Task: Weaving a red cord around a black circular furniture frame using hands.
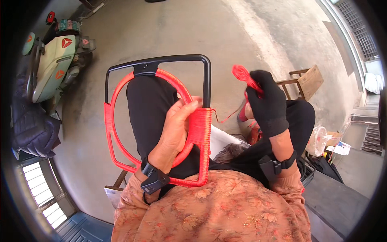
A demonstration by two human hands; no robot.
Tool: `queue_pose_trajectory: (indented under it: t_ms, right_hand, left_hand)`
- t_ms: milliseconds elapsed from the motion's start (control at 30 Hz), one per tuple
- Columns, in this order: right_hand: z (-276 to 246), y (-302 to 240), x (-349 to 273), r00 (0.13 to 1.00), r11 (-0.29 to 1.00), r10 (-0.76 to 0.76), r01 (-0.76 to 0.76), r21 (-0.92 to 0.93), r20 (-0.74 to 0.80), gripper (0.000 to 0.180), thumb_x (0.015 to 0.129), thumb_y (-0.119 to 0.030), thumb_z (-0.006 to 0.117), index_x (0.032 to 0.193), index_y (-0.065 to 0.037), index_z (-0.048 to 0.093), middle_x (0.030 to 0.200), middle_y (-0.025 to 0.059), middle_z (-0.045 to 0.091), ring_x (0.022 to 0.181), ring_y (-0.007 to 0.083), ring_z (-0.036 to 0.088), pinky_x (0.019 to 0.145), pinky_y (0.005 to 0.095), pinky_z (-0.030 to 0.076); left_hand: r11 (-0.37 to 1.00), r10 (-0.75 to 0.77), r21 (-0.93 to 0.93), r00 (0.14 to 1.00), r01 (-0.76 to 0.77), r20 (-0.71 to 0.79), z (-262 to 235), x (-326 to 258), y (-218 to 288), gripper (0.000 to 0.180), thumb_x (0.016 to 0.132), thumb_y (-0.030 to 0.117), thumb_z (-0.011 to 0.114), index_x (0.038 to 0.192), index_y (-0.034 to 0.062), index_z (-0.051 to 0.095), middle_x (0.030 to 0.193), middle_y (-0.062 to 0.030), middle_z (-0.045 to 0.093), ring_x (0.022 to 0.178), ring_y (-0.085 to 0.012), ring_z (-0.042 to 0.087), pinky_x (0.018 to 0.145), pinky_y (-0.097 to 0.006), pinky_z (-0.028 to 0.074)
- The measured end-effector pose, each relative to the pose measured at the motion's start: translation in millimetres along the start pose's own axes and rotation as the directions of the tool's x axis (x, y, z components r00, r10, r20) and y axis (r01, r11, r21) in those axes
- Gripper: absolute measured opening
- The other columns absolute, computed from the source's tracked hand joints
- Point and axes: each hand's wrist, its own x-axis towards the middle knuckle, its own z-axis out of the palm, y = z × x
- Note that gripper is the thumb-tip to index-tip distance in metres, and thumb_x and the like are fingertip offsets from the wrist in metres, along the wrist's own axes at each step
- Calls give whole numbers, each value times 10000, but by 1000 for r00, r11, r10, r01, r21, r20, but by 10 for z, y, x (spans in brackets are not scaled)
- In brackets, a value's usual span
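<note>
My left hand [175, 131] is bare and curled around the red-wrapped ring of the black frame [206, 80], steadying it over my lap. My right hand [267, 101], in a black glove, is up and clenched on a bundle of red cord [242, 73], the strand running back to the frame's right bar. Open concrete floor [181, 28] lies ahead; a scooter [54, 64] stands far left and a wooden stool [306, 80] to the right.

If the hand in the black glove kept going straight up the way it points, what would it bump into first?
Probably nothing close: the right hand points up and away, holding a bunch of red cord. Beyond it only the bare concrete floor shows, though depth is hard to judge.
</note>
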Motion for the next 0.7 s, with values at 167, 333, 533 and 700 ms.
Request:
queue_pose_trajectory:
  t_ms: [167,333,533,700]
  right_hand:
    - [211,-392,277,830,785,-556,546,-292,55,331,736,-34,631,1055,-118,665,1029,69,660,991,255,637,974,416,462]
    - [453,-663,307,700,740,-644,673,17,308,373,694,-23,639,1053,-121,656,1067,78,650,1109,275,588,1051,450,393]
    - [168,-443,90,990,906,-136,142,398,-45,276,838,-86,663,1106,-27,635,1029,114,687,999,210,650,911,312,490]
    - [232,-206,-72,759,604,156,-579,547,632,261,904,-178,667,1093,-1,634,981,38,674,880,77,598,776,238,475]
  left_hand:
    - [967,234,123,968,-223,-85,9,66,-22,277,917,93,603,1172,14,531,926,-51,646,823,-108,632,757,-253,511]
    - [947,304,124,951,-296,-53,49,37,-47,272,897,39,614,1162,18,557,972,-59,657,871,-122,638,807,-264,505]
    - [998,65,-27,994,-62,84,-18,16,8,235,911,54,579,1140,1,584,1039,-101,680,869,-164,671,783,-311,554]
    - [999,32,-29,990,-28,135,-4,33,30,221,910,82,588,1113,-3,605,1002,-101,692,829,-146,675,753,-287,549]
